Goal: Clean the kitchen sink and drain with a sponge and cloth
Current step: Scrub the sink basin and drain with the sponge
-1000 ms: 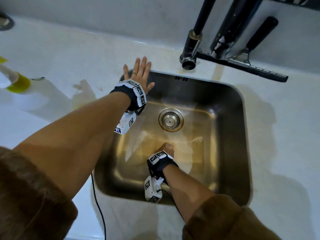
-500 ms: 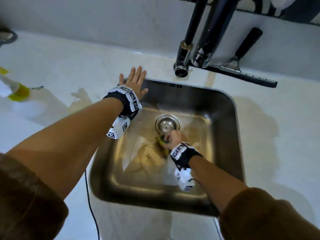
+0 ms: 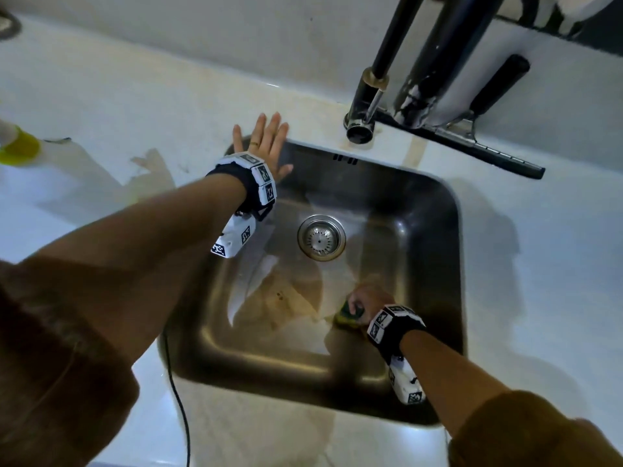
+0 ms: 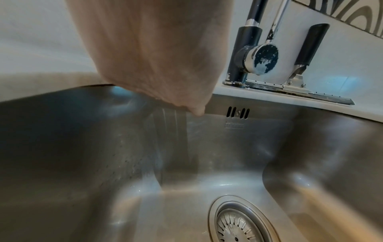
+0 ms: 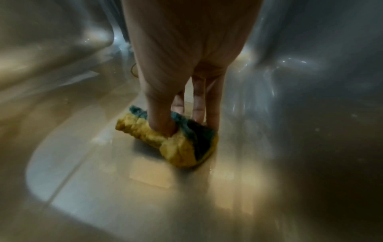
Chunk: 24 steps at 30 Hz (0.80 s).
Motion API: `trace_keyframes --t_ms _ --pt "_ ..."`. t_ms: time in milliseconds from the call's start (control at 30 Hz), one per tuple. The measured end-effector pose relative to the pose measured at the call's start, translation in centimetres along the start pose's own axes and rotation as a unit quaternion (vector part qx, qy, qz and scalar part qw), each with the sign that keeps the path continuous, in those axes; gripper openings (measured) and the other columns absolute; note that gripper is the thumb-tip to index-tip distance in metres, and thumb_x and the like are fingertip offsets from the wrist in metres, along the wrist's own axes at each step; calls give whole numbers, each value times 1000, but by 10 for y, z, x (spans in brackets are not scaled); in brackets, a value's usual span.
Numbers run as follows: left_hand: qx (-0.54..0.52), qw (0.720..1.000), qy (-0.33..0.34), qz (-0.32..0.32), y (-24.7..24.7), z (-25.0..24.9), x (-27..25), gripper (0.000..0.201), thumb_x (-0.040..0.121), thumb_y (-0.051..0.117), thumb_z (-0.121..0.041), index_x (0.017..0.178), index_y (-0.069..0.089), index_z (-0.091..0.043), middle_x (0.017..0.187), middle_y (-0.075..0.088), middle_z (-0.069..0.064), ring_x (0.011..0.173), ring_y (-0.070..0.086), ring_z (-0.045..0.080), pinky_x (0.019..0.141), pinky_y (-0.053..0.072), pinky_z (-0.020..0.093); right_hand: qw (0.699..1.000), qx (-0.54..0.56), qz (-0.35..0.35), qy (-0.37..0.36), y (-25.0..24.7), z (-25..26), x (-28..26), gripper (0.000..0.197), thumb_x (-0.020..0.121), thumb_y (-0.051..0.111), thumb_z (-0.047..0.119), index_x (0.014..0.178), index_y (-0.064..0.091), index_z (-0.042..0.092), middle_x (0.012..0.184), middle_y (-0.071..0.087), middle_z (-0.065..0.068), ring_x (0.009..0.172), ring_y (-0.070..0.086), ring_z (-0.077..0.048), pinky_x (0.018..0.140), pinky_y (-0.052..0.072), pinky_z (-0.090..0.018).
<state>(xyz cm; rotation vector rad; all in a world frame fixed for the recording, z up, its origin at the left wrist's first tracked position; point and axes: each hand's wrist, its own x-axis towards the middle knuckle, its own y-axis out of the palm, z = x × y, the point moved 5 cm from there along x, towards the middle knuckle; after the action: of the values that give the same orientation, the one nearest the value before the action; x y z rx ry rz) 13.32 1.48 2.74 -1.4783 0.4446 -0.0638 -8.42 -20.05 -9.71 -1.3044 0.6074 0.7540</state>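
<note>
Head view: left hand (image 3: 266,146) flat and spread on the sink (image 3: 448,251) rim at 11 o'clock. Only the right wrist view shows the right hand's (image 5: 186,78) grip pinching the sponge (image 5: 176,142).

One sink (image 3: 448,230) occupies the frame centre, with one drain (image 3: 321,237) and one sponge (image 3: 349,315) at its lower right. Two hands are present: the left hand (image 3: 264,146) and the right hand (image 3: 365,298). One faucet (image 3: 367,106) and one squeegee (image 3: 478,143) occupy the upper right; one cable (image 3: 178,399) runs at lower left.
</note>
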Motion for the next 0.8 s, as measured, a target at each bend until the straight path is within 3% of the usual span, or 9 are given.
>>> trace_keyframes --t_ms 200,367,433,533,667,800 --pt "2 1000 -19 -13 3 -3 3 75 98 25 -52 150 -15 -16 157 -23 4 146 -18 26 115 -2 61 992 13 -121 22 -19 -8 13 13 71 71 25 75 59 23 92 58 2 87 59 -23 68 42 -24" --pt "0 1000 -17 -7 2 -4 4 76 98 27 -52 150 -16 -16 157 -25 4 146 -19 26 113 -4 60 990 1 -134 46 -46 -15 32 19 78 64 8 95 66 17 112 60 -5 102 59 -27 75 41 -26" --pt "-6 1000 -17 -7 2 -3 3 77 98 28 -52 150 -16 -16 157 -25 3 145 -19 26 113 -5 60 985 24 -154 71 -61 -17 39 15 81 59 3 84 64 17 107 61 -9 100 60 -28 73 39 -25" --pt "-5 1000 -17 -2 0 -2 2 76 98 27 -52 150 -16 -17 157 -25 3 145 -20 25 113 -5 60 976 75 -173 109 -72 -23 46 24 85 56 5 67 49 19 90 56 -10 82 56 -25 68 37 -24" --pt "-26 1000 -6 7 -8 0 0 72 99 28 -49 151 -11 -19 158 -20 0 147 -15 23 115 -1 58 942 145 -261 155 -83 -40 34 16 85 63 25 76 60 13 88 61 -13 74 54 -25 65 42 -28" --pt "-39 999 1 -31 -18 4 2 66 98 34 -47 151 8 -19 160 2 2 148 2 24 115 12 54 895 217 -310 236 -94 -71 23 15 87 59 14 98 65 6 104 64 -22 96 63 -37 79 52 -39"
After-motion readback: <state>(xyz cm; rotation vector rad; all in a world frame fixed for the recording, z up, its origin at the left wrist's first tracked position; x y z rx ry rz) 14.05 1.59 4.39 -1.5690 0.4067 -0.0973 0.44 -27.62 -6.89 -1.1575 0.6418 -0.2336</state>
